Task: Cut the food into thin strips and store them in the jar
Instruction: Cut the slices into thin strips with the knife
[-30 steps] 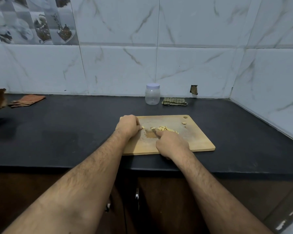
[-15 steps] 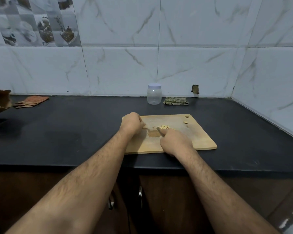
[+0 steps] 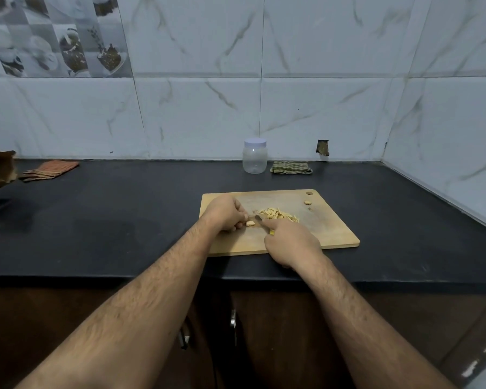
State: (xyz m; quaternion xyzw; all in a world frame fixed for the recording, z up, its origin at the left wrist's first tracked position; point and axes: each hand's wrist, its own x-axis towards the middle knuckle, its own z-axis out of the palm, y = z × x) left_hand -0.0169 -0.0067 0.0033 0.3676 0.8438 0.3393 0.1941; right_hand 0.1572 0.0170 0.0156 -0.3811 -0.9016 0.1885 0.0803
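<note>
No text, label, brand, number or sign can be read anywhere. The clear plastic jar with a pale lid (image 3: 254, 156) bears no legible label. The picture tiles (image 3: 59, 35) on the wall up and left of that jar show only images, no words.

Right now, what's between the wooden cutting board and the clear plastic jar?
Head view: only bare black countertop between the wooden cutting board and the lidded clear plastic jar.

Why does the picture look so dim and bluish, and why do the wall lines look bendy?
Head view: dim, cool light tints the white marble wall tiles bluish; the wide-angle lens bows their straight joints near the edges; the clear plastic jar looks sharp, while the pale cut strips are small and slightly soft.
</note>
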